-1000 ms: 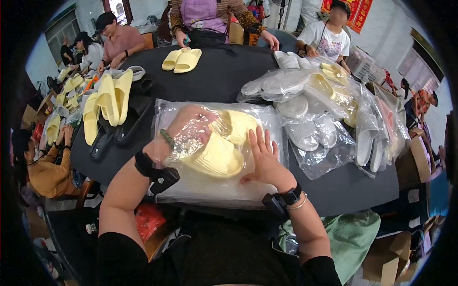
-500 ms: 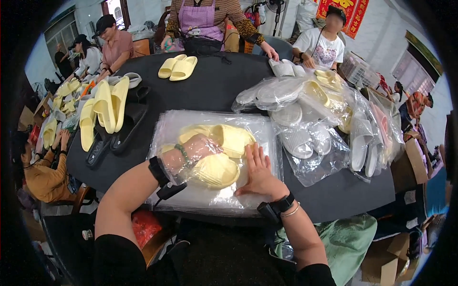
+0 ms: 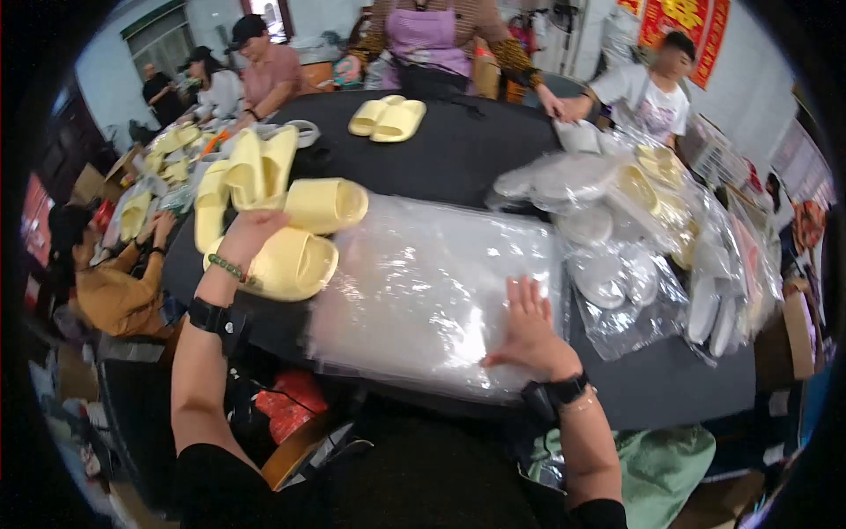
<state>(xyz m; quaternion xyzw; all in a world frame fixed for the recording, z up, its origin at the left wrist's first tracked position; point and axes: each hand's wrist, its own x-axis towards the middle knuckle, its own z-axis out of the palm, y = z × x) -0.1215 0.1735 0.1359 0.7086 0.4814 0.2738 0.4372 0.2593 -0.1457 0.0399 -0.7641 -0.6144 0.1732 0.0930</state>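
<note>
My left hand (image 3: 254, 238) is closed on a pair of pale yellow slippers, its fingers between the nearer slipper (image 3: 300, 264) and the farther slipper (image 3: 330, 204). The pair is at the left edge of a stack of clear plastic bags (image 3: 414, 273), with no plastic over it. On the right part of that stack lies my right hand (image 3: 533, 335), flat with its fingers spread. Just beyond my left hand, more yellow slippers (image 3: 260, 167) lean together on the table, partly hidden by the pair.
Bagged white, yellow and pink slippers (image 3: 617, 207) are heaped at the right of the black table (image 3: 493, 132). Another yellow pair (image 3: 389, 118) sits at the far side. Across the table, a person in a purple apron (image 3: 430, 40) and one in a white shirt (image 3: 652, 101) reach toward the heap.
My left hand and the yellow pair have come out of the clear bag and moved left off the stack's middle. My right hand still presses flat on the bags. The view has shifted.
</note>
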